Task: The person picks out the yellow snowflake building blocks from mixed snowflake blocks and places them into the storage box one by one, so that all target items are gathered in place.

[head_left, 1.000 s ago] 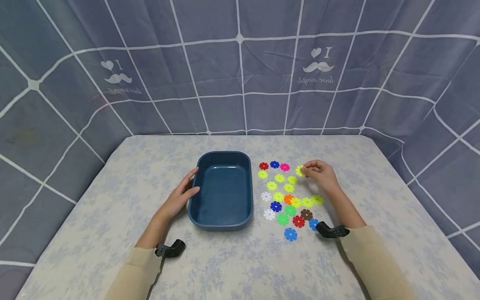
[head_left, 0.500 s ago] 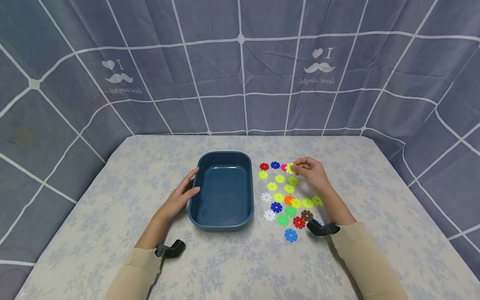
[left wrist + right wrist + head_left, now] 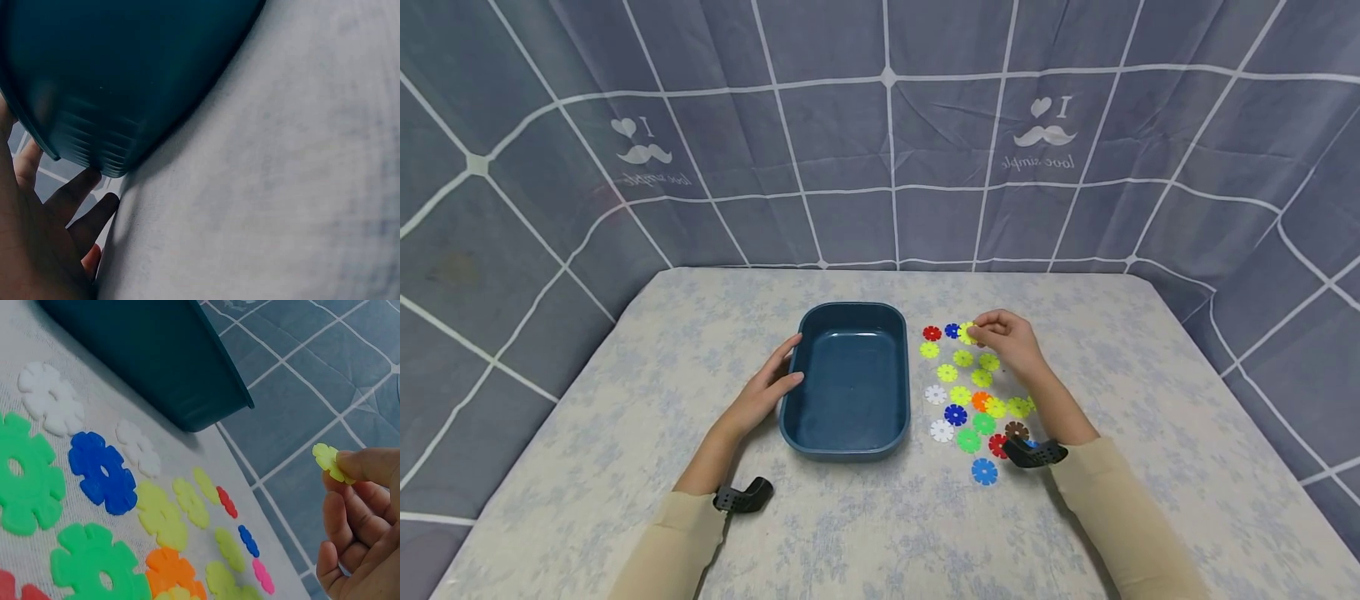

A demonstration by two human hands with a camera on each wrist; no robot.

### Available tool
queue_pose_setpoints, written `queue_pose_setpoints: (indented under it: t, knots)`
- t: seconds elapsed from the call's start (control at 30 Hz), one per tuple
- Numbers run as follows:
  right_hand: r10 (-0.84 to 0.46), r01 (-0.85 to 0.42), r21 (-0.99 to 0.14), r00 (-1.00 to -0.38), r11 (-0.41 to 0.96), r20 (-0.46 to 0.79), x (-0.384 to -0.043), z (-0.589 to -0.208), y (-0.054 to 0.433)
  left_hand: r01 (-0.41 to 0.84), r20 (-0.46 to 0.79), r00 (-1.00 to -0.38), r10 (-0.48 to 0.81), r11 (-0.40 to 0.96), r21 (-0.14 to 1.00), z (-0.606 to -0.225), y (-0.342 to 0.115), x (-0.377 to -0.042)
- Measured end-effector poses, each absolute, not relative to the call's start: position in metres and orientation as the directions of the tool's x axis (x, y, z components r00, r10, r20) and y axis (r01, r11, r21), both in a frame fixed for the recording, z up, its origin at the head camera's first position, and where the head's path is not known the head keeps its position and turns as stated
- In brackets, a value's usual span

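In the head view, my right hand [image 3: 1011, 343] pinches a yellow snowflake disc [image 3: 326, 459] between thumb and fingertips. The disc is held above the table near the back of the scattered discs, beside a dark blue disc [image 3: 952, 331]. From the head view it covers the pink disc [image 3: 264, 576], which shows in the right wrist view. My left hand [image 3: 762, 392] rests against the left side of a dark teal plastic basin [image 3: 850, 456], with its fingers spread at the rim. Only bare floor shows inside the basin.
Several loose discs lie right of the basin: yellow, white, green [image 3: 968, 441], orange [image 3: 981, 401], red [image 3: 932, 333], brown [image 3: 1017, 430] and light blue [image 3: 984, 472]. Some overlap. The patterned tablecloth [image 3: 865, 533] runs back to a grey-blue curtain [image 3: 820, 150].
My right hand has moved left with the yellow disc, passing over the pink disc toward the basin. The left hand stays at the basin's side.
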State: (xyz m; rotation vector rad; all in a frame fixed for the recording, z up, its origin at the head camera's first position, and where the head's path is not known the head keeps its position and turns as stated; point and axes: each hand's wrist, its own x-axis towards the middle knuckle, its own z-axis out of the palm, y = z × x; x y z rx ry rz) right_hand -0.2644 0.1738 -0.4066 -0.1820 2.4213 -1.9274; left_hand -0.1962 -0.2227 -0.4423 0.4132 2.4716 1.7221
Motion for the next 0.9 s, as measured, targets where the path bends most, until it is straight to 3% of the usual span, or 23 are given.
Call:
queue_pose_setpoints:
  t: [0.9]
  knots:
    - [-0.219,-0.131,-0.963,-0.973,0.235,0.078,-0.277,-0.384,0.142,0.163,0.071,-0.960,0.272,0.333,0.929,-0.443,-0.223,-0.196]
